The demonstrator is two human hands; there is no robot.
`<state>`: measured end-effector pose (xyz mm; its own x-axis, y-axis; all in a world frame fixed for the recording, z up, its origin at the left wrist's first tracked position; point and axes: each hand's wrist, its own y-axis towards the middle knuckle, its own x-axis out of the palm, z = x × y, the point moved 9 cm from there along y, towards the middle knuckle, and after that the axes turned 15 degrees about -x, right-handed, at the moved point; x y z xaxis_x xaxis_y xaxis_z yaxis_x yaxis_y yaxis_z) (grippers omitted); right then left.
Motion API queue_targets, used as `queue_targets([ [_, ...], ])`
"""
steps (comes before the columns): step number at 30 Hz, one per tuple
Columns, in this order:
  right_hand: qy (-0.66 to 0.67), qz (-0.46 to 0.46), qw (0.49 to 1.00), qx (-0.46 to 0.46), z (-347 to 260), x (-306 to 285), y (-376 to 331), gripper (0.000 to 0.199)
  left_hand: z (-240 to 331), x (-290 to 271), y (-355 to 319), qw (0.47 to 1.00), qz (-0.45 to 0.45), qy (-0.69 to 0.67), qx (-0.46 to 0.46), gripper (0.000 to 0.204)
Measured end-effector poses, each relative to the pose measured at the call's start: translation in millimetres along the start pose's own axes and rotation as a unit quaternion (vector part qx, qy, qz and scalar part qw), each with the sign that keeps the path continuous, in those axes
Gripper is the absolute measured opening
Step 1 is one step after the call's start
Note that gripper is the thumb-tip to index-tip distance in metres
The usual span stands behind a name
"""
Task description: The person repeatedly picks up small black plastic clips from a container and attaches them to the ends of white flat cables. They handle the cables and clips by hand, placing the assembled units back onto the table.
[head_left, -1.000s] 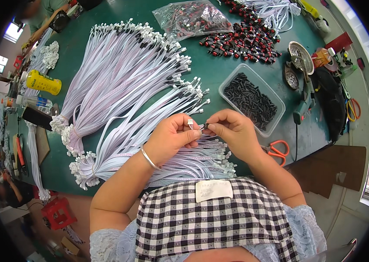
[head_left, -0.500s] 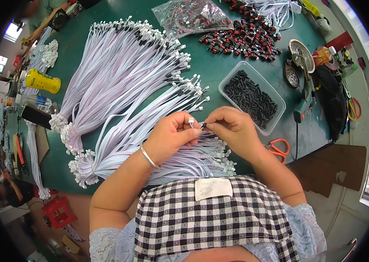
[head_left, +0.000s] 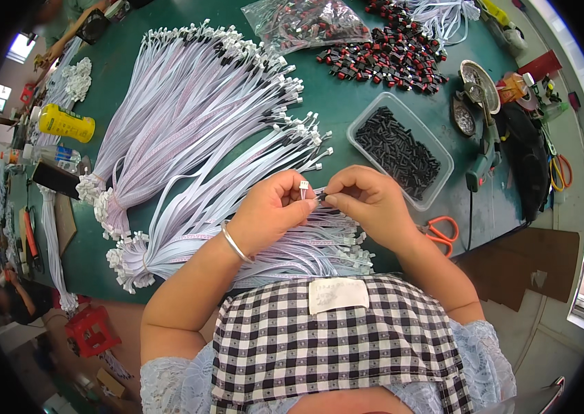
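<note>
My left hand (head_left: pixel 273 210) is closed in a pinch on a cable end, with a small white plug connector (head_left: pixel 304 185) standing up above the thumb. Opposite it, my right hand (head_left: pixel 366 199) pinches a tiny black sleeve (head_left: pixel 321 196) at the wires; how far the sleeve is on them is too small to tell. Beneath both hands spreads a bundle of flat white ribbon cables (head_left: pixel 292 252). A larger fan of white cables (head_left: pixel 188 110), many with black sleeves near their plugs, lies to the far left. Beyond my right hand is a clear plastic tub (head_left: pixel 445 181) of short black sleeves (head_left: pixel 399 152).
Red-and-black small parts (head_left: pixel 402 58) are heaped at the back beside a clear bag (head_left: pixel 306 24) of similar ones. Orange-handled scissors (head_left: pixel 442 234) lie right of my forearm. A green hot glue gun (head_left: pixel 483 162) and a metal dish (head_left: pixel 478 83) stand farther right; a yellow bottle (head_left: pixel 66 124) lies left.
Both hands stay pinched at the same spot, with only slight finger movement. The view has shifted a little; nothing has been let go.
</note>
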<state>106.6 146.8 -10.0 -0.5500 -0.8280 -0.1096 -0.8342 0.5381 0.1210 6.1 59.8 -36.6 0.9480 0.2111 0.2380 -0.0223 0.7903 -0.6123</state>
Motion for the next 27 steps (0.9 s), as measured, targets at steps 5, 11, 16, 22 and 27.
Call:
queue_targets([
  [5,0.015,0.011,1.000,-0.017,-1,3,0,0.009,0,0,-1,1.000,-0.012,-0.005,-0.001,0.011],
  [11,0.014,0.010,1.000,0.013,5,4,-1,0.008,17,-2,-11,0.987,0.011,0.118,0.108,0.023],
  [16,0.020,-0.004,1.000,0.007,5,5,1,0.009,17,-6,-11,0.982,0.018,0.178,0.055,0.034],
  [22,0.155,0.012,0.987,0.036,8,18,8,0.037,23,-12,-18,0.984,0.061,0.137,0.096,0.038],
  [27,0.033,0.009,0.999,0.033,1,16,1,0.036,26,-13,-22,0.960,0.096,0.216,0.151,0.041],
])
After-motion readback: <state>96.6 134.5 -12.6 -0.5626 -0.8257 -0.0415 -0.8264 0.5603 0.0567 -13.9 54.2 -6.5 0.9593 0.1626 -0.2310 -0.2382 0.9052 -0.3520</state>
